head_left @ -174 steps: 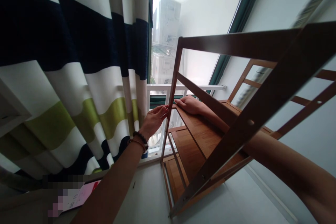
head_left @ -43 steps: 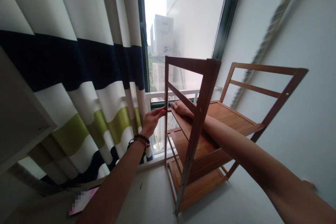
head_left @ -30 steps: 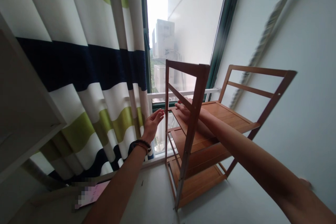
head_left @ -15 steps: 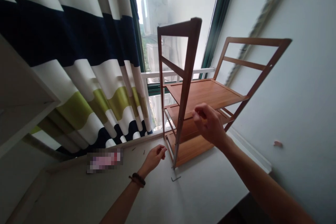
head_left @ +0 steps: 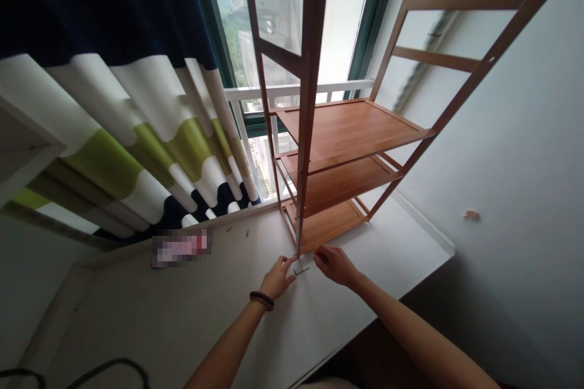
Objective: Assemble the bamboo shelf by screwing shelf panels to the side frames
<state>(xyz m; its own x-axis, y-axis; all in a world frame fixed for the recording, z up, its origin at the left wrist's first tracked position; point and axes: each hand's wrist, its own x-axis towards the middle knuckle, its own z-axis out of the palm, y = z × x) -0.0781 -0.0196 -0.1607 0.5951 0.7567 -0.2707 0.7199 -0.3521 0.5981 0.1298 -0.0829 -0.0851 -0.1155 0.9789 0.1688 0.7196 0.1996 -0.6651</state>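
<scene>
A three-tier wooden shelf rack (head_left: 347, 134) stands on the white tabletop (head_left: 150, 316) by the window. Both my hands are down at the foot of its near front post (head_left: 298, 237). My left hand (head_left: 278, 278), with a bead bracelet on the wrist, stretches its fingers toward the post's foot. A small L-shaped metal key (head_left: 301, 270) lies on the table just beside them. My right hand (head_left: 334, 263) rests right of the key with its fingers curled and tips together; what they hold, if anything, is hidden.
A striped curtain (head_left: 114, 103) hangs at the left and a white railing (head_left: 292, 90) crosses the window. Small screws (head_left: 229, 229) and a blurred pink item (head_left: 181, 248) lie on the table. A black cable (head_left: 91, 369) sits at the bottom left. The table edge runs close at the right.
Both hands have left the upper shelf's left edge and come down to the foot of the front post. My view has tilted down toward the table.
</scene>
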